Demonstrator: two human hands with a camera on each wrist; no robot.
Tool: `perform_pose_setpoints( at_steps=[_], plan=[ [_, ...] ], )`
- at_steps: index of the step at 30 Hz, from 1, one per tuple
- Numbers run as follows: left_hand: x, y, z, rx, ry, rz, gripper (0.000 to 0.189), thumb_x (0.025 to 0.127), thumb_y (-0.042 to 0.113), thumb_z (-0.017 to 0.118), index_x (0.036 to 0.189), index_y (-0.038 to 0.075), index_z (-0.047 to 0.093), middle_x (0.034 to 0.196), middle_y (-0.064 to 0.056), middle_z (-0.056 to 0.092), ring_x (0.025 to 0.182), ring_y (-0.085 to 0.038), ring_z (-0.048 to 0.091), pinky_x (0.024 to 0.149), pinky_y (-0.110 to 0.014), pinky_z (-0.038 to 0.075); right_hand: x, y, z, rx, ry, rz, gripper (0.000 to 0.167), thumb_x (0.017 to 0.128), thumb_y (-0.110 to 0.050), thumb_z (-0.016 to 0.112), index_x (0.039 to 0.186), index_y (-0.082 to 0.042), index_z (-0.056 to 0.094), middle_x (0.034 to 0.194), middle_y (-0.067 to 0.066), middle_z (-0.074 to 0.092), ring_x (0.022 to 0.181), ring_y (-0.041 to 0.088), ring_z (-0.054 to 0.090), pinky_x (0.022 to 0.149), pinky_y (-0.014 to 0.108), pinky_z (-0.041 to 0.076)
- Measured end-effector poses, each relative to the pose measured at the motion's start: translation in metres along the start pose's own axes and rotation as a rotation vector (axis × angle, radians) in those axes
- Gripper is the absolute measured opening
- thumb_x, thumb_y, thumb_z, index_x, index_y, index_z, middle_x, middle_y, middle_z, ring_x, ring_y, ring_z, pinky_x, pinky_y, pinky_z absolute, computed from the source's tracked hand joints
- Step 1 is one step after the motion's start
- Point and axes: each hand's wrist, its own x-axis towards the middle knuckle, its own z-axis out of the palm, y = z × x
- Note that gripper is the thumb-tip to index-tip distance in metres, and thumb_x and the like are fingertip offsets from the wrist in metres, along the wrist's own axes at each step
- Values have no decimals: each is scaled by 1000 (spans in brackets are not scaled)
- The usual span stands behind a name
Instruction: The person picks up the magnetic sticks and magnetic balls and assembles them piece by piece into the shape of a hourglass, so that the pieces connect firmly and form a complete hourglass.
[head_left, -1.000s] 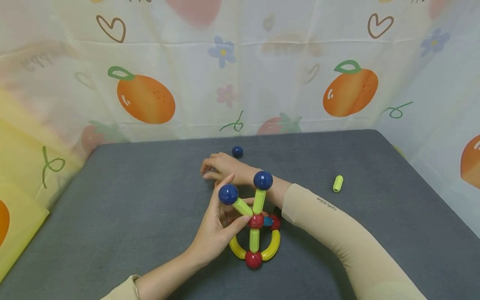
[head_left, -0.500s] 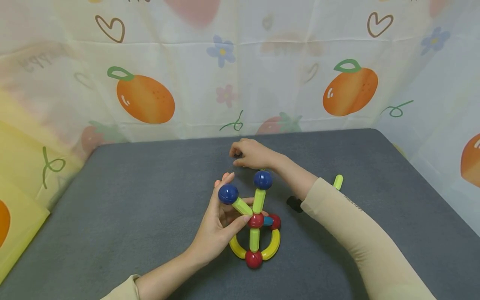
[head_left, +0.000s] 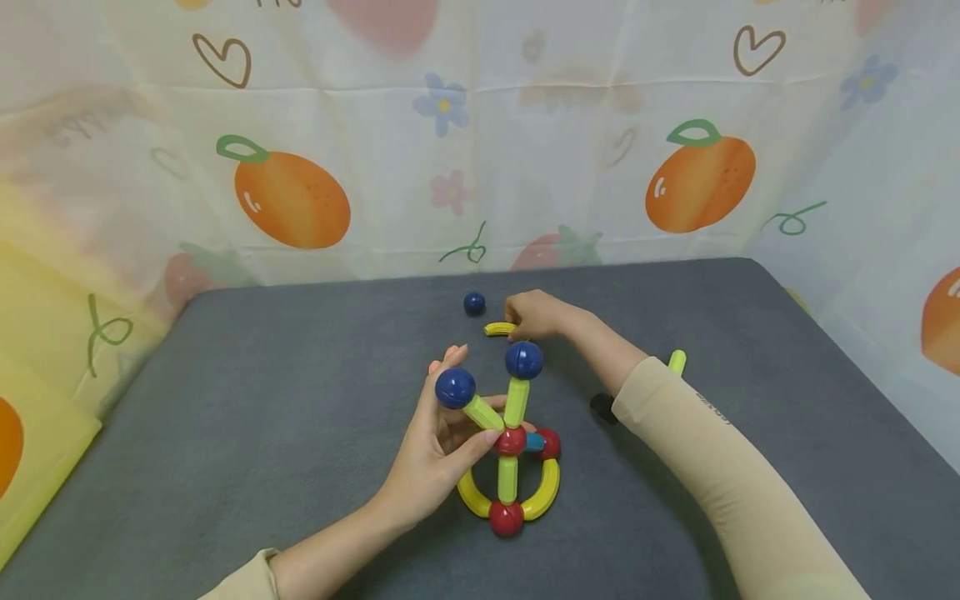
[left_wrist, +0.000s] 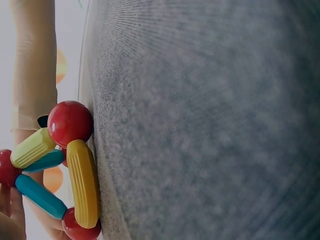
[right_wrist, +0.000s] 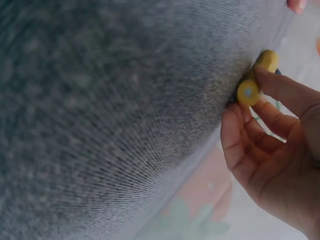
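Observation:
My left hand grips a standing figure of magnetic rods and balls, its thumb against the upper red ball. Two light green rods rise from that ball, each tipped with a blue ball. Below, a green rod runs down to a base of yellow curved rods and red balls. Blue rods show in the left wrist view. Farther back, my right hand pinches a loose yellow curved rod between thumb and fingers, low over the table; its right end is hidden by the hand.
A loose blue ball lies near the back edge, just left of the right hand. One light green rod lies to the right, partly behind the right sleeve. A printed cloth hangs behind the grey table.
My right hand has gone from left of the loose blue ball, across it, to the yellow curved rod on its right, and now pinches it. The left hand and figure stay put.

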Motion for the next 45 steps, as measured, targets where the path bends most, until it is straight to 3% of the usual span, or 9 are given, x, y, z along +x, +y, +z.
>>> perform_pose_setpoints(
  at_steps=[6,10,17,20,29,45],
  plan=[
    [1,0,1,-4,-4,8,82,94,4,64,157,22,15,128,-26,64,113,0,66,93,-25,55,-3,3,-3,31,3,-7,20,89,-11,65,107,-4,60,103,11,64,85,18,54,73,28,44],
    [1,1,0,-2,-3,2,82,94,4,64,157,22,14,128,-26,64,114,0,66,94,-25,55,-12,1,-17,146,17,-26,21,88,-12,68,108,-6,61,103,11,66,84,18,60,73,27,51],
    [2,2,1,-9,-12,-1,83,94,3,63,157,23,12,128,-27,65,114,0,66,96,-25,54,-42,-13,-49,514,2,-232,23,89,-14,73,108,-6,64,95,11,70,82,27,66,75,36,57],
    [2,2,1,-1,-15,-10,86,95,4,63,158,25,9,128,-25,65,115,0,66,96,-24,54,-58,-22,-62,601,-38,-300,22,89,-15,73,108,-6,66,98,12,71,85,27,67,77,36,57],
    [2,2,0,20,-18,-20,92,95,4,63,158,33,3,129,-22,65,114,-3,67,96,-24,54,-82,-44,-74,555,-141,-419,17,88,-14,75,100,-5,67,97,9,71,83,23,68,73,32,56],
    [1,1,0,2,-27,-15,90,95,3,62,159,31,4,130,-25,64,115,-1,66,96,-24,54,-89,-61,-73,502,-154,-428,13,92,-17,70,101,-8,68,96,7,71,88,21,68,84,34,58]
  ],
)
